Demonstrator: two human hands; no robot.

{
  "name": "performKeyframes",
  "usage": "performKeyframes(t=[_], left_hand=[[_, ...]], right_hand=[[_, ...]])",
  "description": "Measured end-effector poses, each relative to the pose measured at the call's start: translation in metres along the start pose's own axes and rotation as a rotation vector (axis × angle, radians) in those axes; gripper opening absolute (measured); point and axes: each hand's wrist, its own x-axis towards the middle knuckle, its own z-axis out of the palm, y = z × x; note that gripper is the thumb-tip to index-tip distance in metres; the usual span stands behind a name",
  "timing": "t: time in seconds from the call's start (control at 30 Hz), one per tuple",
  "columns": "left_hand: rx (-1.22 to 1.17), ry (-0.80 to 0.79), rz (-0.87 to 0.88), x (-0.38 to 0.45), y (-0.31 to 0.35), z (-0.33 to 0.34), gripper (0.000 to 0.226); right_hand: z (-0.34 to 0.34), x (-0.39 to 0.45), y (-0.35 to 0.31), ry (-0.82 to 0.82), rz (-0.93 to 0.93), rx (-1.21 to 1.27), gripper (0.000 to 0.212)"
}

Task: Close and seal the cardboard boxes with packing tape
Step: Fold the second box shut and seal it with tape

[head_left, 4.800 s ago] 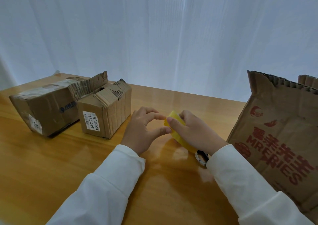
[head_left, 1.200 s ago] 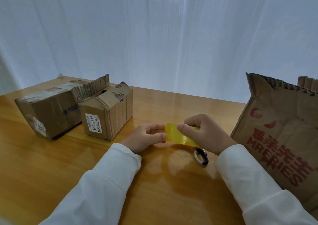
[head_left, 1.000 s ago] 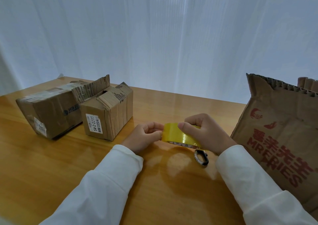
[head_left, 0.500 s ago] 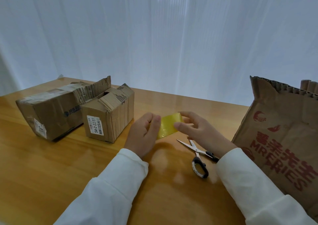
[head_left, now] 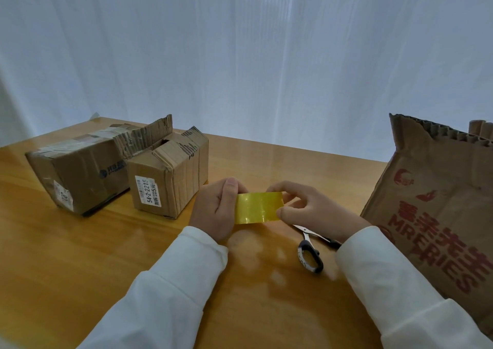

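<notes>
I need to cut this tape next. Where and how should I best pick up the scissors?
Take the scissors by the black handle loop at the near end, coming from above with the right hand. They lie flat on the table, blades pointing away, the other handle hidden under the right sleeve.

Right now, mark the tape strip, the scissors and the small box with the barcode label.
tape strip [head_left: 258, 207], head view, middle of the yellow face.
scissors [head_left: 310, 258], head view, black handle loop.
small box [head_left: 184, 181], head view, creased right side wall.
</notes>
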Motion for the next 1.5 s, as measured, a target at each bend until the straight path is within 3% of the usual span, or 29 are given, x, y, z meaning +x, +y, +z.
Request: performKeyframes(t=[0.37, 0.47, 0.67, 0.8, 0.93, 1.07, 1.13, 1.27, 1.33, 1.43, 1.5], left_hand=[[-0.079, 0.073, -0.120, 0.001, -0.002, -0.001, 0.044], [-0.035, 0.105, -0.085, 0.000, -0.001, 0.001, 0.042], [0.109, 0.060, 0.086, -0.003, -0.001, 0.001, 0.051], [0.086, 0.090, 0.132, -0.002, -0.001, 0.000, 0.070], [-0.032, 0.116, -0.037, -0.002, 0.002, 0.000, 0.046], [-0.155, 0.008, -0.439, 0.004, -0.012, -0.002, 0.043], [-0.152, -0.002, -0.461, 0.005, -0.014, 0.000, 0.042], [-0.084, 0.079, -0.244, 0.002, -0.010, 0.003, 0.061], [-0.020, 0.087, -0.138, 0.001, -0.007, 0.003, 0.059], [-0.033, 0.082, -0.122, 0.000, -0.006, 0.005, 0.058], [-0.063, 0.076, -0.137, 0.001, -0.007, 0.005, 0.059]], right_hand=[[0.004, 0.004, 0.005, 0.130, -0.014, -0.078, 0.040], [0.008, 0.004, -0.003, 0.101, 0.009, -0.036, 0.029], [0.024, 0.003, -0.016, 0.059, 0.129, -0.217, 0.077], [0.030, 0.005, -0.016, 0.092, 0.142, -0.177, 0.078], [0.023, 0.004, -0.008, 0.065, 0.182, 0.141, 0.065], [0.019, 0.005, -0.002, 0.049, 0.238, 0.355, 0.087], [0.020, 0.006, -0.003, 0.072, 0.238, 0.271, 0.093], [0.020, 0.008, -0.011, 0.133, 0.180, 0.083, 0.073], [0.025, 0.007, -0.018, 0.099, 0.144, 0.003, 0.062], [0.029, 0.005, -0.023, 0.098, 0.097, -0.010, 0.038], [0.026, 0.004, -0.022, 0.081, 0.084, 0.018, 0.033]])
